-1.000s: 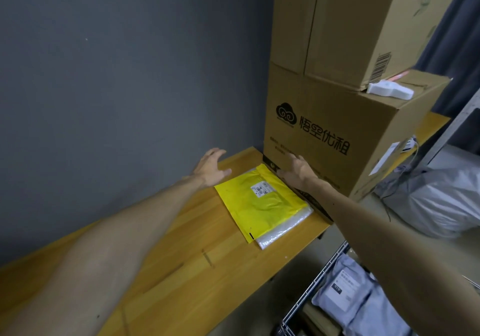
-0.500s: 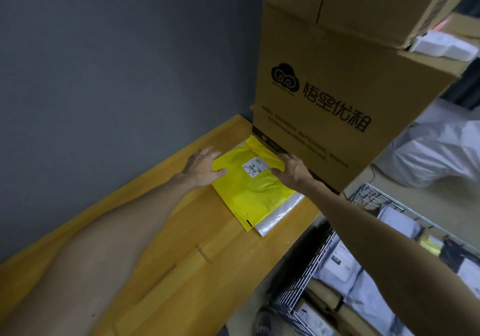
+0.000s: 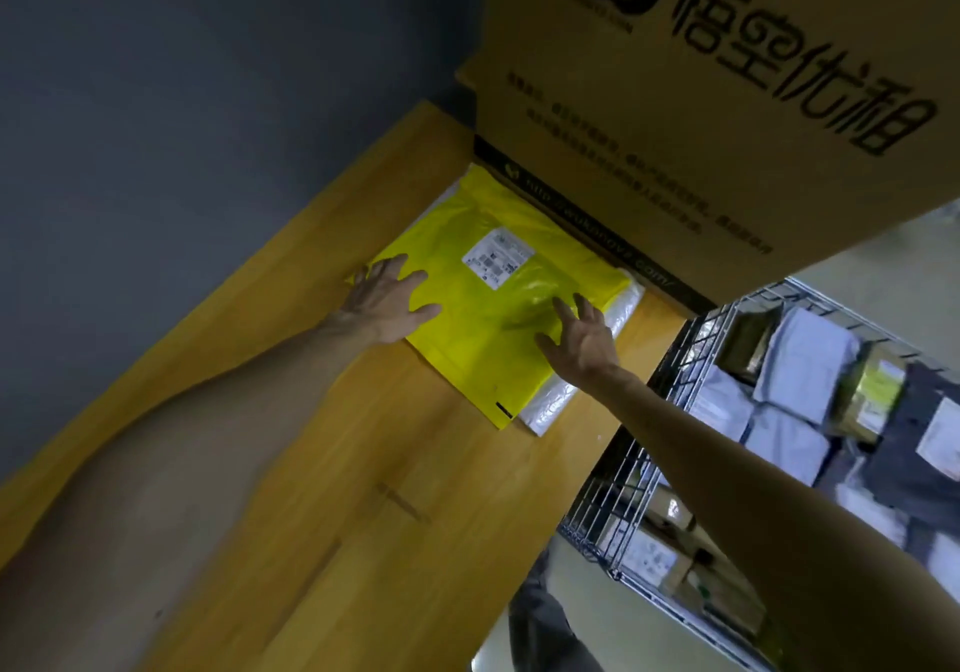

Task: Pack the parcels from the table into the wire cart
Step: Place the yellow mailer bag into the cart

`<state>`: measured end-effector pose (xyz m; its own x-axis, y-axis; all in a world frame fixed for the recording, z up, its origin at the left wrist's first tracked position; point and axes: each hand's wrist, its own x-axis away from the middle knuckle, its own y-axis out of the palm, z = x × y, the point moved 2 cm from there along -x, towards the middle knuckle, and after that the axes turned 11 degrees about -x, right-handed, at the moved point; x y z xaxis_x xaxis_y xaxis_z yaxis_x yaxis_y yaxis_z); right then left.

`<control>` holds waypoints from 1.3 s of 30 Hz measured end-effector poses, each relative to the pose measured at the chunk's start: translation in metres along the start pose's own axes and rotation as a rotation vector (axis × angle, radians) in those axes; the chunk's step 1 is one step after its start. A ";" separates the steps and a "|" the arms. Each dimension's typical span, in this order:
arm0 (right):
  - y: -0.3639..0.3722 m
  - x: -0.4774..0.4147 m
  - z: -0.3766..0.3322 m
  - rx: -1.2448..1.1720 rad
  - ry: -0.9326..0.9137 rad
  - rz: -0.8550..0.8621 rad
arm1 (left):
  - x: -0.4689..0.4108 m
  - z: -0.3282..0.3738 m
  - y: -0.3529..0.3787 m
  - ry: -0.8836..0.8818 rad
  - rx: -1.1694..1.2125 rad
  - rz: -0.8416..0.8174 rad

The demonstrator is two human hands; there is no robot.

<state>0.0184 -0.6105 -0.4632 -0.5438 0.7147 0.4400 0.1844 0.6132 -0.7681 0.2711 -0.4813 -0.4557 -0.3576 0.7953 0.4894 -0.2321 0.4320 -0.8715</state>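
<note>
A flat yellow mailer (image 3: 483,328) with a white label lies on the wooden table (image 3: 291,489), on top of a white bubble-wrap parcel (image 3: 566,391) whose edge shows along its right side. My left hand (image 3: 387,297) rests with spread fingers on the yellow mailer's left edge. My right hand (image 3: 579,341) lies with straight fingers on its right part. The wire cart (image 3: 623,474) stands to the right of the table, below its level, with several grey and white parcels inside.
A large cardboard box (image 3: 701,100) with black print sits on the table right behind the mailers, touching their far edge. A grey wall (image 3: 182,100) runs along the table's left side. A dark trouser leg (image 3: 545,630) shows between table and cart.
The camera has moved closer and tilted down. Both hands have slid onto the yellow mailer: the left from its edge, the right from beside the box.
</note>
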 end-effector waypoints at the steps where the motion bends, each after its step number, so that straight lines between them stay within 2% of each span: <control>1: 0.008 -0.002 0.003 0.006 0.014 -0.001 | -0.009 -0.002 0.007 0.013 -0.015 -0.017; 6: 0.038 -0.010 0.016 0.007 0.014 -0.005 | -0.046 -0.001 0.030 -0.007 -0.064 -0.074; 10: 0.047 -0.010 0.023 0.023 -0.014 0.030 | -0.060 -0.003 0.037 -0.013 -0.066 -0.027; 15: 0.045 -0.013 0.029 -0.008 -0.097 0.023 | -0.054 -0.018 0.043 -0.087 0.000 -0.016; 19: 0.038 -0.019 0.033 -0.091 -0.132 0.080 | -0.030 -0.019 0.052 -0.145 0.055 0.034; 23: 0.042 -0.005 0.036 -0.261 -0.049 0.185 | -0.006 -0.016 0.064 -0.219 0.132 0.058; 26: 0.050 0.018 0.036 -0.358 0.029 0.174 | 0.006 -0.015 0.065 -0.250 0.164 0.069; 31: 0.053 0.045 0.033 -0.591 0.174 0.275 | 0.022 -0.019 0.068 -0.268 0.232 0.216; 33: 0.059 0.049 0.027 -0.714 0.281 0.244 | 0.027 -0.020 0.071 -0.285 0.313 0.223; 35: 0.066 0.054 0.018 -0.806 0.310 0.192 | 0.032 -0.018 0.074 -0.308 0.417 0.180; 39: 0.064 0.053 0.005 -0.723 0.226 0.083 | 0.039 -0.016 0.085 -0.280 0.582 0.110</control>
<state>-0.0023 -0.5352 -0.4915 -0.3382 0.7716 0.5387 0.7497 0.5669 -0.3414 0.2521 -0.4063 -0.5108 -0.6110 0.6471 0.4560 -0.6043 -0.0090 -0.7967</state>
